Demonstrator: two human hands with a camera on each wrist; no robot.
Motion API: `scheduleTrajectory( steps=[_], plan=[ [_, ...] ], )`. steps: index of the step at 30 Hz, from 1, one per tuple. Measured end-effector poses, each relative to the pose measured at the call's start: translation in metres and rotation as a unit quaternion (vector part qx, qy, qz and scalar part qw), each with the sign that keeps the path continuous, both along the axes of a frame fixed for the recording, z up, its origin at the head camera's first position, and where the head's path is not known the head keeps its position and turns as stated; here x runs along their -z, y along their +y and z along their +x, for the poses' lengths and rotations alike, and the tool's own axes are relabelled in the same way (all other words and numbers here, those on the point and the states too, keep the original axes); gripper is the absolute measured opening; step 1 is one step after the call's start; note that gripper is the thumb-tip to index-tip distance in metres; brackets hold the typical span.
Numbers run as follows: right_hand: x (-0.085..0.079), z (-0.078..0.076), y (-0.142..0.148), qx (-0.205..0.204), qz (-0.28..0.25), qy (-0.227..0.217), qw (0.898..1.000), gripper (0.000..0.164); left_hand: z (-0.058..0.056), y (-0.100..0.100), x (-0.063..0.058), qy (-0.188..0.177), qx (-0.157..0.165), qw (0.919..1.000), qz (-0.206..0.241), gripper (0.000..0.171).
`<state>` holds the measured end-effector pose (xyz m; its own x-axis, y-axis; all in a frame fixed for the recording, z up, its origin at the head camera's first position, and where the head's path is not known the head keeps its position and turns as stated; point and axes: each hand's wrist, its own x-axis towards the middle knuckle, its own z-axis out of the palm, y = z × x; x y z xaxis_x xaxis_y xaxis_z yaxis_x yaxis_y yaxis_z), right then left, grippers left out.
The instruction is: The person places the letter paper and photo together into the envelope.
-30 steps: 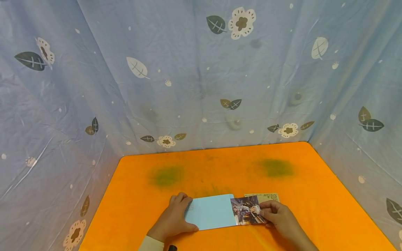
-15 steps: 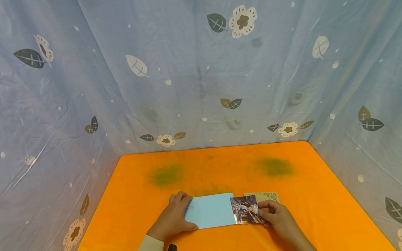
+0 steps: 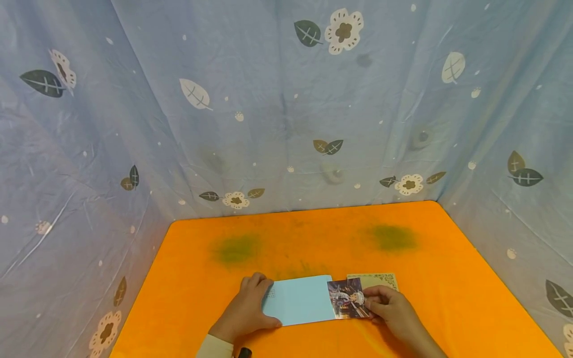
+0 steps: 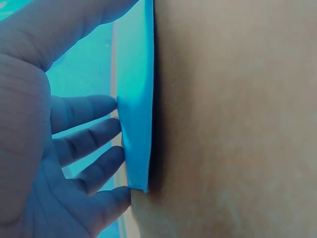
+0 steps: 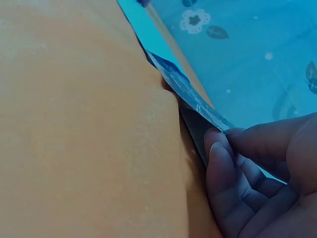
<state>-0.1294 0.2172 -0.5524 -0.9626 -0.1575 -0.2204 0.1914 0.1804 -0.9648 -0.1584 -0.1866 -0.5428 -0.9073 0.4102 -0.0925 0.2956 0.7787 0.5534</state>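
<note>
A light blue envelope (image 3: 302,301) lies on the orange table, its left end held by my left hand (image 3: 248,308), thumb on the near edge and fingers at the far edge. In the left wrist view, the fingertips touch the side of the envelope (image 4: 136,124). At the envelope's right end is a glossy photo card (image 3: 346,298) with a dark, colourful picture; its left part appears tucked into the opening. My right hand (image 3: 394,308) pinches the card's right edge between thumb and fingers. The right wrist view shows the photo card (image 5: 185,89) slightly raised off the table.
A beige card (image 3: 371,280) with a dark patterned corner lies behind the right hand, partly covered. A small black object (image 3: 244,353) sits by the left wrist. The orange tabletop (image 3: 304,238) has two greenish patches, and floral curtains (image 3: 286,99) enclose it.
The photo card and right hand have shifted a little to the left, and less of the card shows beyond the envelope. My left hand has stayed on the envelope.
</note>
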Motion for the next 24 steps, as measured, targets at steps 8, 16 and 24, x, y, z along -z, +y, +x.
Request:
scheduleTrajectory(
  steps=[8,16,24],
  plan=[
    [-0.002,0.001,-0.006,0.001,-0.013,0.006,1.0,0.03,0.0,0.0,-0.001,-0.007,-0.001,1.0,0.005,0.098],
    [-0.002,0.002,-0.009,-0.002,-0.003,0.012,1.0,0.03,-0.001,-0.001,0.0,-0.006,-0.002,1.0,0.006,0.099],
    [0.0,0.001,-0.012,-0.009,-0.015,0.009,1.0,0.031,0.0,0.0,-0.002,-0.005,-0.001,1.0,0.007,0.098]
  ],
)
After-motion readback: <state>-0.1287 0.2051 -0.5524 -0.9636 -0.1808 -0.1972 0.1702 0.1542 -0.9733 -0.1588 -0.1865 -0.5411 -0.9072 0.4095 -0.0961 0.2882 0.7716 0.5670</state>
